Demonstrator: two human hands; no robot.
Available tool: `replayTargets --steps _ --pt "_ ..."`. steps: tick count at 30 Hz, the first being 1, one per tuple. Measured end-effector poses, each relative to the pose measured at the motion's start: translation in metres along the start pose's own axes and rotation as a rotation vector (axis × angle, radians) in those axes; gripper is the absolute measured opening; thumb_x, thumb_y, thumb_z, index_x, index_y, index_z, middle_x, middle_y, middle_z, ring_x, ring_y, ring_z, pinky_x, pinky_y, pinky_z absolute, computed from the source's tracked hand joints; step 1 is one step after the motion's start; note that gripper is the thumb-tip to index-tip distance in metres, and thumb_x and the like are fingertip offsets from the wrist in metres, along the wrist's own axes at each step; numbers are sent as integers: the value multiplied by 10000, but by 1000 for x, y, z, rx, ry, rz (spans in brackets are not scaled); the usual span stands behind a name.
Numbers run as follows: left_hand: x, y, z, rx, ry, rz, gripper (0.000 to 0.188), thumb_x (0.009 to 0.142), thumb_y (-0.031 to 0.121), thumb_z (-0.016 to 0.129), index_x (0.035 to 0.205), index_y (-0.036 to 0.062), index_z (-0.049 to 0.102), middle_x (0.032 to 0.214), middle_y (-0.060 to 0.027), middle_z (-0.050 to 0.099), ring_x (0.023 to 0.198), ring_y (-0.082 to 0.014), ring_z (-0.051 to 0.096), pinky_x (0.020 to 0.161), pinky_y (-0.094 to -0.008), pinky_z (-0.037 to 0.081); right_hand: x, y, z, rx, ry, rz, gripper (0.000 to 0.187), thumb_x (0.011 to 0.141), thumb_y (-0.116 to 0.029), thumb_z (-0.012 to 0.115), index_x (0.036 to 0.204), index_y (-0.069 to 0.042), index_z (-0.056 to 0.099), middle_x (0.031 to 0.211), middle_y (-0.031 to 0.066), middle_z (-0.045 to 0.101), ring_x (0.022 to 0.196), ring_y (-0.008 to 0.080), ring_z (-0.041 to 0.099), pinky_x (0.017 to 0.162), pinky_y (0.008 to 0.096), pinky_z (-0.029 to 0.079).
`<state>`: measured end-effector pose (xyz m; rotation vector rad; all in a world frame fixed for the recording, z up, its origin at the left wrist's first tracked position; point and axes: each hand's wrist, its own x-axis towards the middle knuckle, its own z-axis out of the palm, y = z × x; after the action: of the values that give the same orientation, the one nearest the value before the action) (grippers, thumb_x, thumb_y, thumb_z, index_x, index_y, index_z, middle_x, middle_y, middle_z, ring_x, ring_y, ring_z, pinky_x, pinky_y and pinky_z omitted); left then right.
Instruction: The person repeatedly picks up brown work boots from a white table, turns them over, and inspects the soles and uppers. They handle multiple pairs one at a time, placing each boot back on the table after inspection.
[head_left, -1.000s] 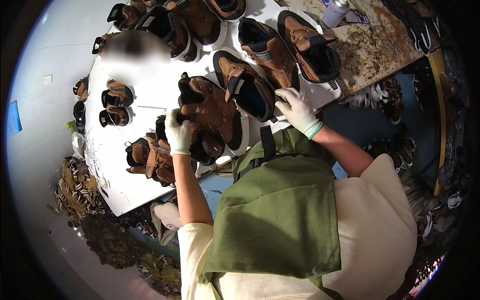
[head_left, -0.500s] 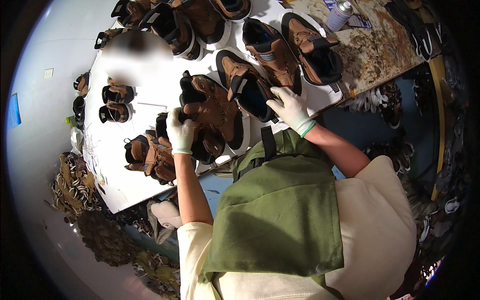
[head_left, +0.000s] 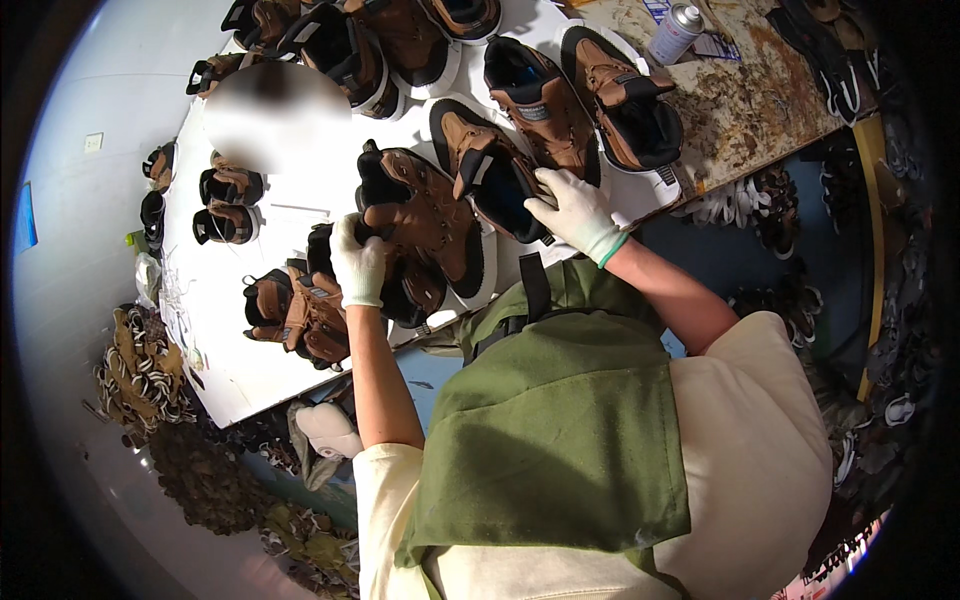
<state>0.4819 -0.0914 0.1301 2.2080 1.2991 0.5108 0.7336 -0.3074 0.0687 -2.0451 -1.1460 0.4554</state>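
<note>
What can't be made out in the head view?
Head view:
- Exact grip of the left hand: hidden by the hand itself.
- Palm of the right hand: hidden by its back.
- Far shoes: cut off by the top edge.
- Whatever lies behind the blurred patch.

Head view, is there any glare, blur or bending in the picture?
In the head view, the table is washed out at left; in that same view, a patch at upper left is heavily blurred, the yellow post bows near the right rim, and shadow darkens the apron.
</note>
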Motion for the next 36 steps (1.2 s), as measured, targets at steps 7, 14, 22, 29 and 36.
replayTargets --steps 7,14,22,29,36 --pt "-1 3 -1 24 4 -12 293 683 -14 559 969 18 611 921 -166 617 881 -369 594 819 -413 482 10 -22 -12 -157 -80 37 585 808 -398 679 1254 -66 498 972 191 638 831 382 657 709 460 534" --pt "0 5 -1 12 22 2 283 686 -5 568 963 22 614 928 -169 624 891 -366 599 828 -409 486 23 -14 9 -209 -33 34 509 792 -345 674 1165 -55 487 946 211 637 784 392 659 686 479 533" --pt "-1 8 -6 -11 -1 -42 285 686 -14 567 966 13 611 928 -168 624 881 -350 604 837 -392 487 9 -19 5 -95 86 37 483 785 -245 673 1194 -61 494 1033 193 634 841 396 648 723 479 528" --pt "-14 16 -30 -340 5 -107 275 680 -104 504 926 -3 574 851 -66 573 781 -162 550 769 -272 465 -14 -18 -1 -22 124 -1 455 793 -188 681 1191 -38 520 1069 177 613 956 380 602 812 432 494" --pt "-27 65 -101 -596 313 -152 272 745 -95 504 994 -16 582 942 -47 585 850 -116 545 806 -239 447 -15 -21 -5 137 214 -104 436 800 -237 667 1167 -46 526 1036 184 609 866 400 618 771 484 488"
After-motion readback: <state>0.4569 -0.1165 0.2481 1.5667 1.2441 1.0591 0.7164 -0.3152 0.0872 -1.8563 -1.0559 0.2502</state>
